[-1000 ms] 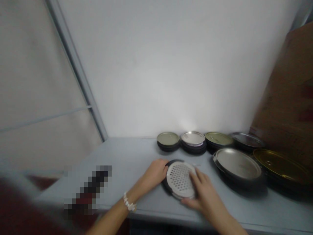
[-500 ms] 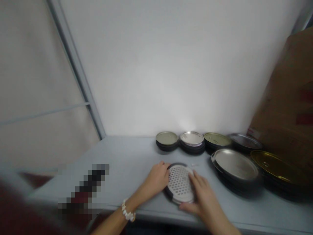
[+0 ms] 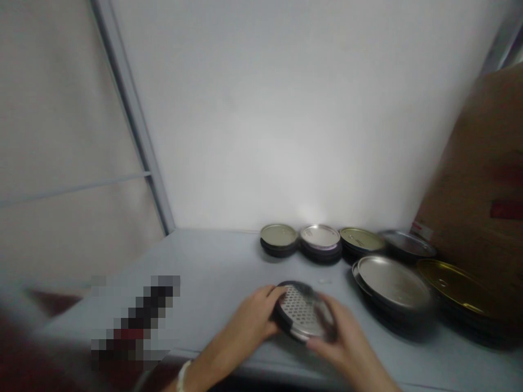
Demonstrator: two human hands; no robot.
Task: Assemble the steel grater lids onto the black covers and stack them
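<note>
Between my hands, near the front of the table (image 3: 212, 267), is a round metal grater (image 3: 301, 309) with rows of holes and a dark rim. It is tilted, and its right part is blurred. At its left edge, my left hand (image 3: 261, 310) is closed round the rim, with a white bracelet on the wrist. The right side is gripped by my right hand (image 3: 341, 332), with the thumb at the near edge and the fingers behind it. What lies under the grater is hidden.
Along the wall stand stacks of round lids: a pale one (image 3: 279, 234), a silver one (image 3: 320, 236) and a greenish one (image 3: 362, 239). Larger silver lids (image 3: 394, 282) and gold lids (image 3: 461, 288) stand at right, before a cardboard box (image 3: 474, 163). A pixelated patch (image 3: 139, 321) lies left.
The grater has gone from facing up to tilted, apparently lifted. My right hand has closed on its edge, and my left hand has shifted slightly lower.
</note>
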